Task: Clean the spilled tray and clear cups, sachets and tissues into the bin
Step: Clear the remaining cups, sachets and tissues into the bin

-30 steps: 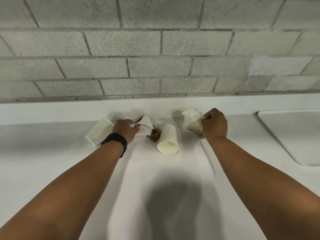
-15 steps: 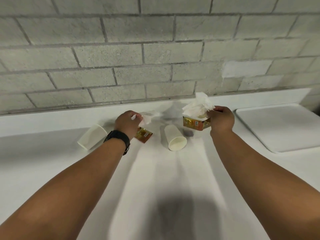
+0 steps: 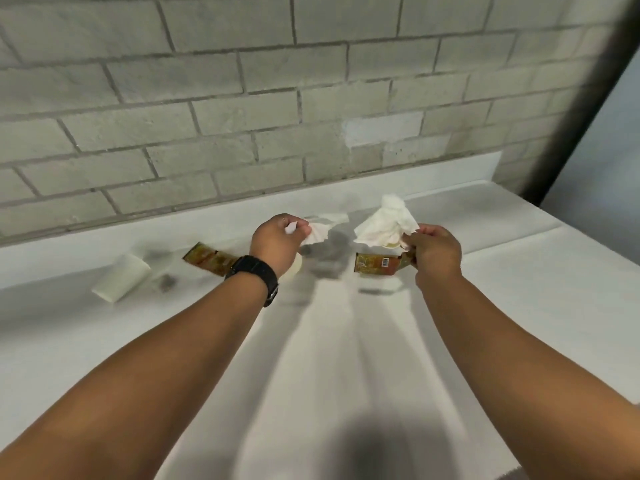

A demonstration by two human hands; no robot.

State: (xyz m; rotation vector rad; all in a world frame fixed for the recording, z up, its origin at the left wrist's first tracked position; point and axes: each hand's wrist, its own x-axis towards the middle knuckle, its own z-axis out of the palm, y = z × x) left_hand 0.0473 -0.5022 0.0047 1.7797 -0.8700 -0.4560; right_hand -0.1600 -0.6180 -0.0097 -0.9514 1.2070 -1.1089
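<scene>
My left hand [image 3: 277, 242] grips a white tissue [image 3: 317, 232] above the white counter [image 3: 329, 341]. My right hand [image 3: 434, 249] pinches a crumpled white tissue [image 3: 384, 225] together with an orange-brown sachet [image 3: 379, 264] that hangs below it. Another orange-brown sachet [image 3: 207, 261] lies on the counter left of my left wrist. A white paper cup [image 3: 121, 281] lies on its side at the far left. A second cup is mostly hidden behind my left wrist; only its rim [image 3: 296, 268] shows.
A grey block wall [image 3: 242, 98] backs the counter behind a low white upstand. A small dark smudge [image 3: 167, 281] marks the counter next to the left cup. The counter ends at the right near a dark vertical frame [image 3: 588, 98].
Both hands have lifted off the counter with their tissues, and the right hand has raised a sachet too. The view has swung right, so the cups and sachet now lie further left.
</scene>
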